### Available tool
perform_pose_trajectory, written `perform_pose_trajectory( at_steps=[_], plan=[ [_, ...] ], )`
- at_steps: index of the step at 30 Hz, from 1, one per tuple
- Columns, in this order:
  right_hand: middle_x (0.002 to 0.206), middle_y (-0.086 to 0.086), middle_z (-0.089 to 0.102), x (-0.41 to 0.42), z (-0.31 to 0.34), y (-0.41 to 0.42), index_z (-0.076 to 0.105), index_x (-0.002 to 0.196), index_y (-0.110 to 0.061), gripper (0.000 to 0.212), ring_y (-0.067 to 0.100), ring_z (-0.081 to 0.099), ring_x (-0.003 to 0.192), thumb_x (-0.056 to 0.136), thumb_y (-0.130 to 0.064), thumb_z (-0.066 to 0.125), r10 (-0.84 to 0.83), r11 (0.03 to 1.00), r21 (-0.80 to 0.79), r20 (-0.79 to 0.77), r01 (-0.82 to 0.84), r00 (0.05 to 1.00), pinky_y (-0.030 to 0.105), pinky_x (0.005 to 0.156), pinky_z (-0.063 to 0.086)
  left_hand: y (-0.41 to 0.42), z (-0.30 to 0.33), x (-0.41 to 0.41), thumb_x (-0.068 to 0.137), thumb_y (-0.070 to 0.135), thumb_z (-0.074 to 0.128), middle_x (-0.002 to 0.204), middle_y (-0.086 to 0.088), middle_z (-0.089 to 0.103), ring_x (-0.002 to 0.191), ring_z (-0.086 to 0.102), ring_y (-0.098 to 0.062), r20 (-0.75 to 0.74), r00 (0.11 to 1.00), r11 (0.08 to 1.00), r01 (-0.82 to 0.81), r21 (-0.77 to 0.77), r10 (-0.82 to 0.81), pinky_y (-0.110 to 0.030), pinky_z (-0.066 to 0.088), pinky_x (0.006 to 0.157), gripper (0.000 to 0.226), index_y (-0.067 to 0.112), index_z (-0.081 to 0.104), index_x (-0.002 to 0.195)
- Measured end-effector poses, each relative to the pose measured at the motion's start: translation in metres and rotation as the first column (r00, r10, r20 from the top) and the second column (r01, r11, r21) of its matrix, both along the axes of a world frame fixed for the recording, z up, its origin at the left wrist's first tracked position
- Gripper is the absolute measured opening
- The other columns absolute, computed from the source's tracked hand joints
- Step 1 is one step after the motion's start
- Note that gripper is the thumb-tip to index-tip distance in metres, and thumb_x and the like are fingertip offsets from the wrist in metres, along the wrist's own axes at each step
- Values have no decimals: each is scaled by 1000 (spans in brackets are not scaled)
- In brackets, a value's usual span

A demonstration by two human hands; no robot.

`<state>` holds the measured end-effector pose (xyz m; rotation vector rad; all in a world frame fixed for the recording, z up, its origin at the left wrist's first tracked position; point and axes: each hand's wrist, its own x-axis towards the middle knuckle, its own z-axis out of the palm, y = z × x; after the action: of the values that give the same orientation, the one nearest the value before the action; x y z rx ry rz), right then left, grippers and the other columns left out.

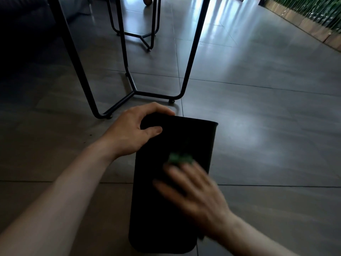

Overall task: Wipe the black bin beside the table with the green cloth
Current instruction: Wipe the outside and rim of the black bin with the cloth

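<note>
The black bin point(166, 209) lies on its side on the grey tiled floor point(267, 126), its far end just beside the black metal table legs point(132, 91); the tabletop is cut off above. The left hand point(136, 130) grips the bin's far left corner, fingers curled over the edge, thumb on top. The right hand point(195, 196) is blurred, its fingers spread flat on the bin's upper side. Only a small, smeared patch of green cloth point(180, 158) peeks out past the fingertips; the rest is hidden.
</note>
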<state>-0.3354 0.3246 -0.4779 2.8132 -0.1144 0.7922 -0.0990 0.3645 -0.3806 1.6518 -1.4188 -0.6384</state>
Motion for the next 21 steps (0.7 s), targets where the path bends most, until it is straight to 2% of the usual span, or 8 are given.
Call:
perform_pose_trajectory(
  at_steps=[4, 6, 8, 10, 12, 15, 18, 21],
  plan=[
    [149, 17, 43, 37, 40, -30, 55, 143, -20, 50, 44, 40, 138, 96, -34, 62, -428, 882, 317, 228, 349, 875, 59, 112, 40, -4, 4, -7, 93, 3, 67, 115, 17, 73, 113, 63, 9, -22, 999, 999, 45, -13, -45, -5, 44, 95, 40, 30, 70, 122],
    [151, 16, 41, 31, 21, -11, 53, 144, -21, 48, 42, 42, 136, 98, -30, 61, -358, 919, 246, 195, 308, 913, 58, 115, 39, -5, 4, -7, 93, 0, 66, 116, 15, 74, 114, 64, 5, -13, 1000, 1000, 13, -16, -13, -13, 46, 100, 42, 30, 71, 121],
    [148, 13, 46, 7, -15, 19, 53, 144, -24, 40, 38, 50, 132, 104, -25, 57, -111, 992, 63, 53, 108, 992, 53, 121, 33, -4, 2, -4, 92, 0, 67, 113, 15, 75, 111, 65, 4, -16, 1000, 1000, -24, -16, 23, -13, 47, 99, 42, 32, 72, 119],
    [147, 10, 51, -18, -32, 39, 52, 147, -24, 40, 34, 54, 132, 107, -21, 53, 73, 993, -77, -145, -85, 987, 48, 126, 29, -2, 1, -4, 91, 3, 68, 111, 17, 75, 108, 66, 7, -18, 999, 999, -30, -13, 30, -8, 47, 93, 41, 35, 72, 117],
    [143, 10, 55, -20, -25, 27, 53, 145, -23, 39, 34, 58, 128, 107, -17, 55, 133, 982, -107, -190, -155, 973, 48, 123, 34, -2, 1, -4, 91, 4, 69, 110, 18, 75, 108, 65, 8, -3, 1000, 999, -29, -12, 29, -7, 46, 93, 41, 37, 72, 117],
    [140, 15, 59, 6, 13, -11, 59, 140, -22, 35, 40, 58, 127, 105, -21, 59, -43, 996, 80, 58, 39, 997, 56, 112, 44, -3, 4, -7, 92, 3, 68, 111, 20, 74, 110, 64, 11, 7, 1000, 1000, -7, -14, 7, -2, 42, 92, 42, 35, 72, 118],
    [150, 16, 51, 27, 42, -34, 54, 143, -22, 43, 40, 43, 142, 102, -32, 58, -324, 922, 287, 199, 261, 925, 61, 110, 45, -3, 6, -11, 93, 1, 66, 114, 17, 74, 112, 64, 9, -9, 999, 999, 42, -18, -42, -5, 45, 95, 40, 28, 71, 121],
    [146, 18, 58, 13, 12, -4, 62, 140, -19, 40, 40, 52, 136, 100, -20, 66, -226, 952, 243, 147, 186, 963, 59, 113, 44, -3, 6, -10, 92, 0, 67, 112, 17, 75, 110, 65, 8, -4, 1000, 1000, -3, -16, 3, -7, 46, 96, 41, 30, 73, 118]
  ],
)
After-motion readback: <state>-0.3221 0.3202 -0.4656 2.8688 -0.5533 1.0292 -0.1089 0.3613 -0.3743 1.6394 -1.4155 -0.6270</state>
